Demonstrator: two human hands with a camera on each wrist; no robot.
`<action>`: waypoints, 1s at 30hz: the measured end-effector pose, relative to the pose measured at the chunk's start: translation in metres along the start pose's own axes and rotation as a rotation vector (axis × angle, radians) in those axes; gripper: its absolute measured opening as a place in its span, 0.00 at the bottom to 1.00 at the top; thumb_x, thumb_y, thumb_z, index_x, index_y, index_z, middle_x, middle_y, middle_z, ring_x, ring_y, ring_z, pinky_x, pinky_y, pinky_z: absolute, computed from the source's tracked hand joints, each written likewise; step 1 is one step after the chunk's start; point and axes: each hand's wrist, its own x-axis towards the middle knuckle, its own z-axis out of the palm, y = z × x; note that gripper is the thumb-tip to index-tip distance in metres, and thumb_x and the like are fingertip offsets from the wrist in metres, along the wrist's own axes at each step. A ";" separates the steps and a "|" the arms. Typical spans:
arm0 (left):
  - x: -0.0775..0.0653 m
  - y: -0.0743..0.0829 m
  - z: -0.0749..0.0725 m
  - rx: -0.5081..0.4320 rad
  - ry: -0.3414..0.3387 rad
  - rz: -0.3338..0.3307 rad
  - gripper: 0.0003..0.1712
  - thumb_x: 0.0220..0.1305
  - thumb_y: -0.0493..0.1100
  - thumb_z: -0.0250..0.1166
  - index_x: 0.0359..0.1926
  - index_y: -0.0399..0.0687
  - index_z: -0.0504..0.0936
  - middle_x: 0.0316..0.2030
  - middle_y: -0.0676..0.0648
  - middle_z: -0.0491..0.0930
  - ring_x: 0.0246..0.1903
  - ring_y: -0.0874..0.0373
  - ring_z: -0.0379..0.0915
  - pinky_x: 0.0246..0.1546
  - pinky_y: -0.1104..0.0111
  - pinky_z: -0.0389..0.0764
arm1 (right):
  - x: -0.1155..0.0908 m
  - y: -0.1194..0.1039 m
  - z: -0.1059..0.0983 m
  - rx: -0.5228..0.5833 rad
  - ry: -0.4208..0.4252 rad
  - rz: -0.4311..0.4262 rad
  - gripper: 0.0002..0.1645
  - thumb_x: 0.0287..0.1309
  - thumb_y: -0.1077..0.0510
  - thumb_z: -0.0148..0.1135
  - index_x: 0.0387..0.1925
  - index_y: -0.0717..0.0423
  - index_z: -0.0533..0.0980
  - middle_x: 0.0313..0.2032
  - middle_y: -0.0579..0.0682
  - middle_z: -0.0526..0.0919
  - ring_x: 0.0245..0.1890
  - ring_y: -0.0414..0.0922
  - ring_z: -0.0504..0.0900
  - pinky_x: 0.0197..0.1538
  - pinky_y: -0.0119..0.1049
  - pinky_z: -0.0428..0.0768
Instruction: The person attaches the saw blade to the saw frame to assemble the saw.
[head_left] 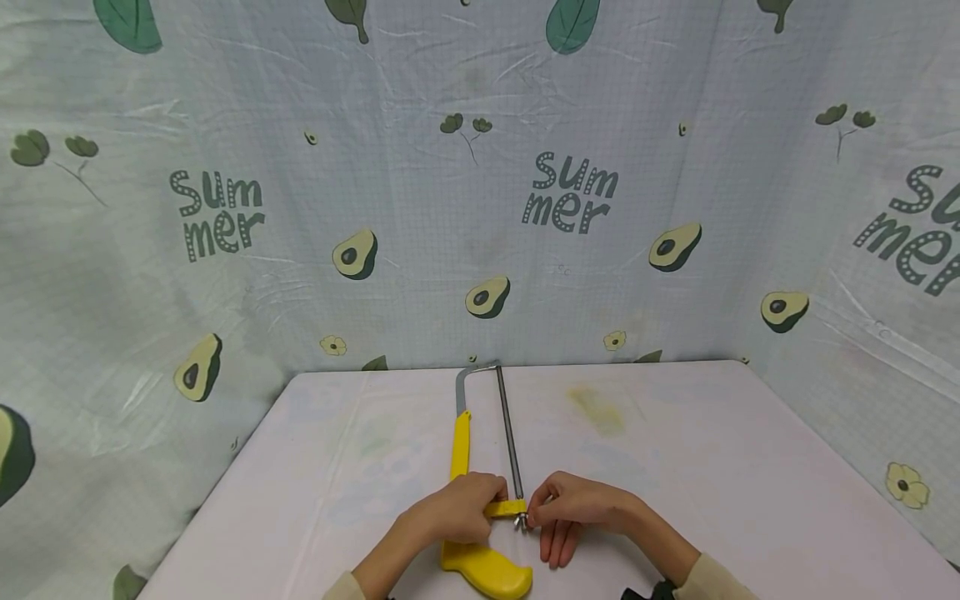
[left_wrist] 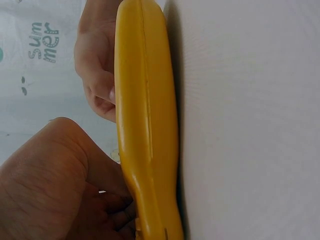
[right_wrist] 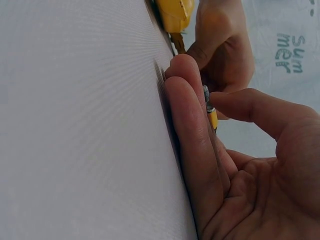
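A hacksaw lies on the table, its yellow handle (head_left: 491, 573) toward me and its grey front frame (head_left: 460, 393) pointing away. The dark, slim blade (head_left: 509, 433) runs along its right side, ending near a metal wing nut (head_left: 521, 523) by the yellow crosspiece (head_left: 507, 507). My left hand (head_left: 467, 507) grips the frame at this crosspiece, ahead of the handle. With thumb and index finger, my right hand (head_left: 576, 504) pinches the wing nut, seen small in the right wrist view; its other fingers rest low by the tabletop. The handle (left_wrist: 145, 100) fills the middle of the left wrist view.
A pale cloth covers the table (head_left: 675, 442), with a yellowish stain (head_left: 596, 410) right of the saw. Behind and on both sides hangs a printed curtain (head_left: 420, 192) with avocados and lettering.
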 end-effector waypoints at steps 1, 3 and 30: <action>0.000 0.000 0.000 0.000 0.000 0.000 0.22 0.41 0.32 0.68 0.40 0.55 0.79 0.29 0.58 0.73 0.30 0.65 0.67 0.36 0.73 0.71 | 0.000 0.000 0.000 0.001 -0.002 -0.001 0.15 0.66 0.55 0.59 0.43 0.64 0.81 0.23 0.50 0.87 0.20 0.38 0.87 0.26 0.30 0.83; 0.000 0.000 0.000 -0.001 -0.001 -0.002 0.22 0.41 0.32 0.68 0.40 0.55 0.79 0.29 0.58 0.73 0.30 0.65 0.67 0.36 0.73 0.71 | 0.000 0.000 0.000 0.002 -0.005 -0.001 0.15 0.66 0.55 0.59 0.43 0.64 0.81 0.23 0.50 0.87 0.20 0.38 0.87 0.26 0.30 0.83; -0.001 0.002 0.000 0.024 0.006 0.014 0.21 0.43 0.30 0.67 0.39 0.55 0.79 0.29 0.59 0.73 0.30 0.66 0.67 0.36 0.73 0.71 | 0.001 0.005 -0.001 -0.010 0.020 0.002 0.13 0.66 0.55 0.61 0.43 0.63 0.80 0.23 0.51 0.87 0.19 0.40 0.87 0.25 0.31 0.83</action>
